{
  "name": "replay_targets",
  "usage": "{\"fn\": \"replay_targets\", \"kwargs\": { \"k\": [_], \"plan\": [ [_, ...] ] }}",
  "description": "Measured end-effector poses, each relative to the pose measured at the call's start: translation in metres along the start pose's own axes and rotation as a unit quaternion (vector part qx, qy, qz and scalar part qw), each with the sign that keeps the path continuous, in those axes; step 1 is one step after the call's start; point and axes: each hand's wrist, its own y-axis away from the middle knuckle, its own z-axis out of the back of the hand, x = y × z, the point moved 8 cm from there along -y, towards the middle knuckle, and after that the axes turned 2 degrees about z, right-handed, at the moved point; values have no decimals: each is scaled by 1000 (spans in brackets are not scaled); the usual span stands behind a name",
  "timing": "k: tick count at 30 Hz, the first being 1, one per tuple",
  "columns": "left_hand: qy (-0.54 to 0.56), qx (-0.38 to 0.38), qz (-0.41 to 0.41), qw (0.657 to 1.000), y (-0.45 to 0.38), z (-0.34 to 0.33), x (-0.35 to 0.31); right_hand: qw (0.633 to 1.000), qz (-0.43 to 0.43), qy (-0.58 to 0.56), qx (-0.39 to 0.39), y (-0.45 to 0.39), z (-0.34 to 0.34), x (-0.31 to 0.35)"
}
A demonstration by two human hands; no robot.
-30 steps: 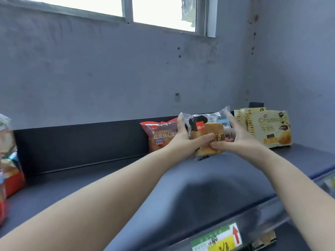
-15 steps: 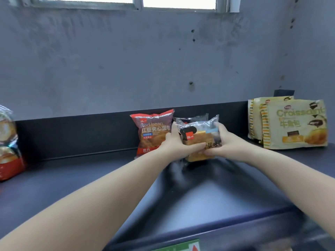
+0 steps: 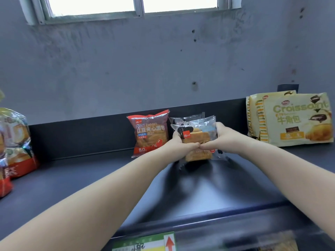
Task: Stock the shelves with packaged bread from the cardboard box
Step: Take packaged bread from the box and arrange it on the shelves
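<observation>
Both my hands grip a clear-wrapped toast bread packet [image 3: 196, 140] standing on the dark top shelf [image 3: 90, 182]. My left hand [image 3: 178, 144] holds its left side and my right hand [image 3: 223, 140] its right side, thumbs meeting in front. Similar clear packets [image 3: 188, 119] stand right behind it against the shelf's back rail. A red bean bread packet [image 3: 149, 132] stands just to the left. The cardboard box is out of view.
Yellow croissant packs [image 3: 293, 118] stand at the right end of the shelf. Bagged bread [image 3: 14, 142] sits at the far left. A grey wall and a window [image 3: 134, 5] are behind. A price label [image 3: 145, 243] is on the shelf's front edge.
My hands have carried the clear packet back toward the rail and set its base on the shelf, in front of the other clear packets. The camera view has shifted.
</observation>
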Motion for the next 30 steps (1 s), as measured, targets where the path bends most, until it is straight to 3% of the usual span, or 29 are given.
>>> {"fn": "replay_targets", "kwargs": {
  "k": [6, 9, 11, 13, 15, 19, 25, 30],
  "plan": [
    [-15, -45, 1, 999, 5, 15, -1, 999, -29, 19, -7, 6, 4, 1],
    [-118, -127, -40, 984, 29, 47, -14, 989, 53, 72, -117, 23, 24, 31],
    [-290, -211, -82, 930, 55, 72, -27, 960, 142, 126, -208, 42, 31, 62],
    [-450, -285, -135, 835, 82, 92, -37, 935, 221, 140, -240, 58, 24, 94],
    [-521, -310, -145, 782, 106, 113, -32, 925, 275, 149, -216, 69, 4, 125],
    [-573, -327, -92, 746, 155, 176, 6, 901, 349, 204, -160, 82, -55, 184],
    [-613, -344, 35, 711, 269, 256, 80, 867, 477, 136, -44, 140, -178, 289],
    [-591, -344, 149, 714, 385, 300, 157, 804, 584, 97, 57, 221, -300, 365]
  ]
}}
